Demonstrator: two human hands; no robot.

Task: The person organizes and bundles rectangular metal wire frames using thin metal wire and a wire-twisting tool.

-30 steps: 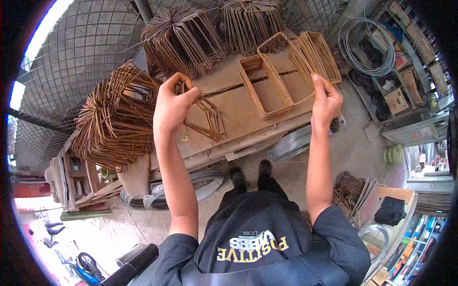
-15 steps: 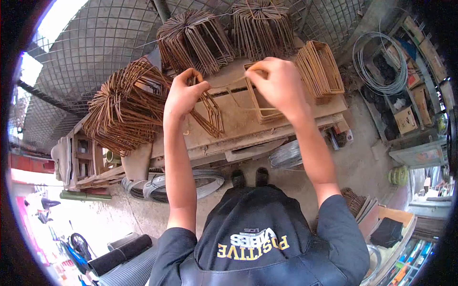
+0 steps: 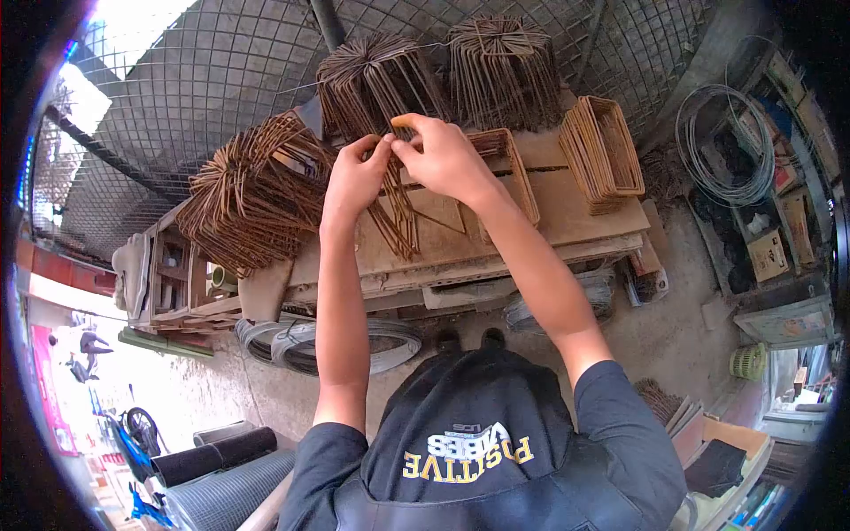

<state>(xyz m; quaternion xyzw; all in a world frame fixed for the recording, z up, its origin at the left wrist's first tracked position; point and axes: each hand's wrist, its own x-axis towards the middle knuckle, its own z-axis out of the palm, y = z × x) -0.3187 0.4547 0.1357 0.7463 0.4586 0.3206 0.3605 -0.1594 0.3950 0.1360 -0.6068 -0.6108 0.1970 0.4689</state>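
My left hand (image 3: pixel 354 181) is closed at the top of a small bunch of rusty rebar stirrups (image 3: pixel 396 221), which hang down toward the table's front edge. Beside it, my right hand (image 3: pixel 438 159) pinches another stirrup (image 3: pixel 440 221) against the bunch, fingertips nearly touching those of the left. The fingers partly hide the upper ends of the bent rods. Beneath my right wrist lies a flat stack of rectangular stirrups (image 3: pixel 524 181), partly covered by the arm.
Stirrup bundles stand left (image 3: pixel 243 203), back (image 3: pixel 381 80) and back right (image 3: pixel 500 71) on the wooden table (image 3: pixel 567 217). A leaning stirrup stack (image 3: pixel 602 155) is at the right end. Wire coils (image 3: pixel 345 345) lie below; another coil (image 3: pixel 726 146) hangs right. Wire mesh (image 3: pixel 221 71) rises behind.
My right hand has moved left with a stirrup, from above the flat stack to the bunch at my left hand. The view has shifted slightly.
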